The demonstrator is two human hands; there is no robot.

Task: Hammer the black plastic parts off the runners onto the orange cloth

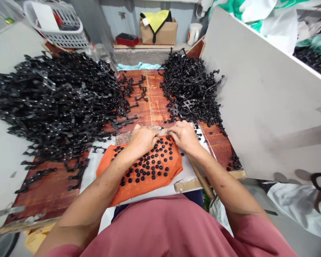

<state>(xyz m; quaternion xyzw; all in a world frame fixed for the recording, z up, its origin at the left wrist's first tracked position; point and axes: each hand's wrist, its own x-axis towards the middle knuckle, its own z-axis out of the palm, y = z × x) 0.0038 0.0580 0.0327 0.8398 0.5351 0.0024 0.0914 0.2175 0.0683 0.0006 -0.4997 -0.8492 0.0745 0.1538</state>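
Observation:
Both my hands work at the far edge of an orange cloth [105, 164], which lies over a white board [90, 166]. Small round black pieces [153, 177] are dotted across the cloth. My left hand [144, 138] has its fingers pinched together by the cloth's upper edge. Just to the right, my right hand [184, 135] is also closed, thumb and forefinger meeting near the cloth's upper corner. Between the fingertips a tiny dark bit shows, too small to name. What each hand pinches is hidden.
A large heap of black jointed plastic parts [61, 103] spreads at left; a smaller heap of black parts [189, 85] lies at right. Grey panel [256, 92] walls the right side. Behind stand a white basket [69, 37], a cardboard box [162, 34] and a mug [194, 34].

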